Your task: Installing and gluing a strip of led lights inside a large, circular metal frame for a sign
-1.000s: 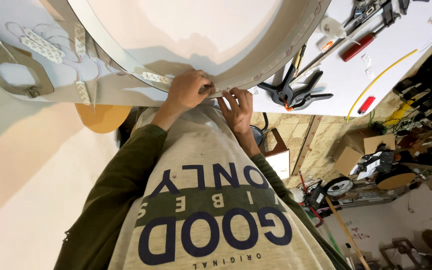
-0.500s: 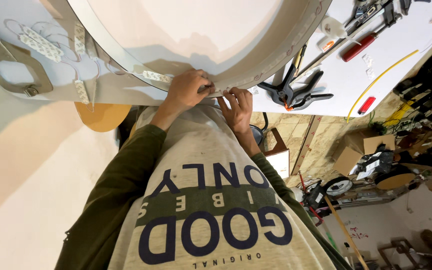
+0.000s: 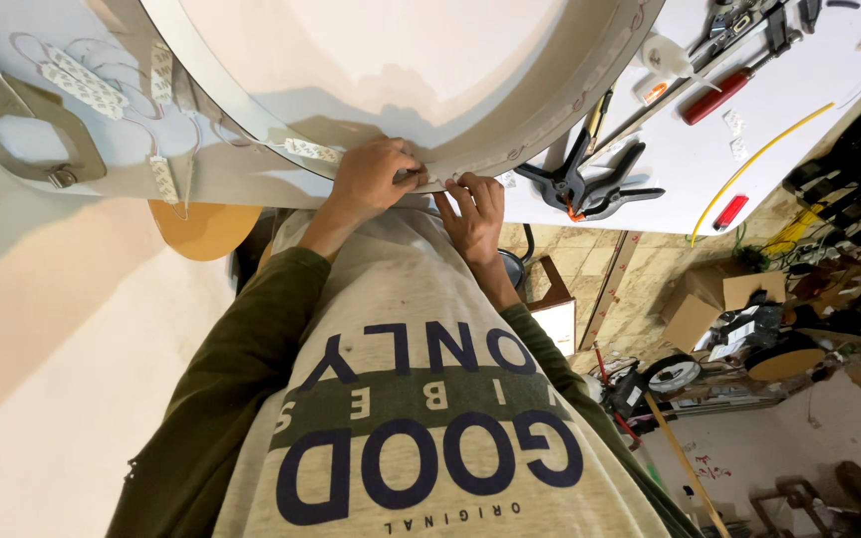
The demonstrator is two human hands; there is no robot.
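- Head view: the picture is turned over, so the worktable (image 3: 829, 110) runs across the top.
- A big round white frame (image 3: 401, 70) lies on it, its curved rim (image 3: 540, 134) nearest the person.
- The hand at picture-left (image 3: 371, 179) (which arm it belongs to I cannot tell) has its fingertips closed on the rim.
- The other hand (image 3: 475, 214) sits just beside it, fingers curled up against the same edge.
- Black spring clamps (image 3: 590, 184) lie near that hand; small white light modules on wires (image 3: 82, 85) sit well off to the other side.

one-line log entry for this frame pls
left hand: pinching round frame rim | right hand: fingers on same rim | black clamps: beside, on white table
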